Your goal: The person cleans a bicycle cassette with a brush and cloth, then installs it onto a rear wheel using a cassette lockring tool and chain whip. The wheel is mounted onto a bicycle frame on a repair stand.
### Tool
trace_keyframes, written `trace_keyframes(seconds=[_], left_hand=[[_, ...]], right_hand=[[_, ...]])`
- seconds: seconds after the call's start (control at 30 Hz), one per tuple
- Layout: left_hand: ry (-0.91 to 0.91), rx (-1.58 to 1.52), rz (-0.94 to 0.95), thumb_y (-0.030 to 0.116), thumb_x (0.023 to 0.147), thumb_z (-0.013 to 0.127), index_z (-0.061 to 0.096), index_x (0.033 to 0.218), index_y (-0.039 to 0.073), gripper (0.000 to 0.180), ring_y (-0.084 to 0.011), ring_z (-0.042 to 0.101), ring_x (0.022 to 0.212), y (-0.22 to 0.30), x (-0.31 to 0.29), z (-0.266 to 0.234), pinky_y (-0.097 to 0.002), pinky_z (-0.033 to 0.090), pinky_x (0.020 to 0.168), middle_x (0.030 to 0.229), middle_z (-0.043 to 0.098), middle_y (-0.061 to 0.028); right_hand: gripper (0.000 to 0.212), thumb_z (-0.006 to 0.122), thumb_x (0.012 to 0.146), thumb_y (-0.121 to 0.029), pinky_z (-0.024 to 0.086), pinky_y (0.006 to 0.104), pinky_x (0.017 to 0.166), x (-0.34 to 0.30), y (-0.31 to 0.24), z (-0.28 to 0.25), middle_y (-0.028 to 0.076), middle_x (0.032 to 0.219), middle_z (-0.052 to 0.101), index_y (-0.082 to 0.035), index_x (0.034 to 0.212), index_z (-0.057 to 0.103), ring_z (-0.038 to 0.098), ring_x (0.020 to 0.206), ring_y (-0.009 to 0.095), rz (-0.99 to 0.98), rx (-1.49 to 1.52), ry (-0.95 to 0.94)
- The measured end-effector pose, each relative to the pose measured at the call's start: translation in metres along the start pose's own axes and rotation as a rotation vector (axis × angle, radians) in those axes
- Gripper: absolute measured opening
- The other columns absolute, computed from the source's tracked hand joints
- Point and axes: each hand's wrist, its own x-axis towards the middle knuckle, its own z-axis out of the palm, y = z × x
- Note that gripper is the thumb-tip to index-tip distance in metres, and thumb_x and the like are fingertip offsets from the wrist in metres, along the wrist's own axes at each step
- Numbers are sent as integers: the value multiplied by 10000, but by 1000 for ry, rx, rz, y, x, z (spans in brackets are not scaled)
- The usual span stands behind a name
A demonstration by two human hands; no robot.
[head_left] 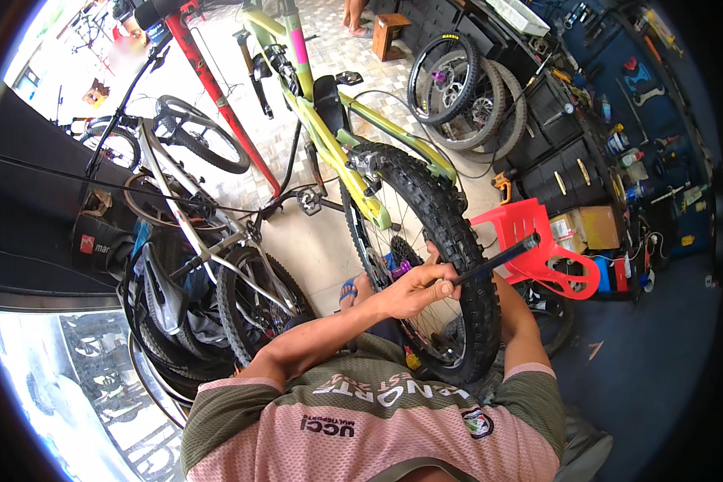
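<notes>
My left hand point(416, 292) is closed around a thin black rod-like tool point(502, 260), held across the knobby black tyre point(478, 309). The tool's thicker end sticks out to the right of the tyre; its exact kind is unclear. The tyre is on the wheel of a yellow-green bicycle frame point(329, 145), with a purple hub point(402, 270) and a dark cassette point(399, 249) showing between the spokes. My right forearm point(518, 313) passes behind the tyre's right side, which hides that hand's fingers. One fingertip shows above my left hand; whose it is, I cannot tell.
A red stand post point(217, 108) rises beside the frame. To the right are a red plastic chair point(542, 241), a cardboard box point(596, 227) and dark drawers point(566, 173). Loose wheels point(445, 79) lean farther back. A silver bicycle point(189, 229) stands left. A wooden stool point(388, 36) stands near another person's legs.
</notes>
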Motion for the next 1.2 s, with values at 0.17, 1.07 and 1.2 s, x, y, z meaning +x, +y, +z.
trace_keyframes(seconds=[0.17, 1.07, 1.2], left_hand=[[23, -59, 21, 336, 1117, 504, 624, 1080, 38, 323, -119, 542, 995, 21, 18, -9, -297, 443, 917, 1023, 599, -17], [237, -243, 249, 439, 1111, 459, 589, 1076, 112, 353, -136, 526, 983, 149, 146, -44, -344, 426, 884, 1085, 580, -4], [214, -253, 222, 474, 1106, 451, 576, 1081, 149, 349, -185, 581, 1114, 151, 159, -44, -405, 432, 931, 1164, 613, -19]], right_hand=[[574, 697, 928, -543, 534, 371, 816, -18, -7, -16, 104, 1069, 710, -34, 1194, 672, 700, 953, 252, -8, 41, 47], [485, 709, 914, -492, 536, 403, 802, -137, -50, -61, 111, 1006, 715, -64, 1141, 684, 704, 928, 282, -7, 103, 173], [472, 711, 912, -484, 537, 408, 799, -141, -45, -57, 112, 997, 716, -68, 1133, 686, 704, 924, 287, 0, 106, 195]])
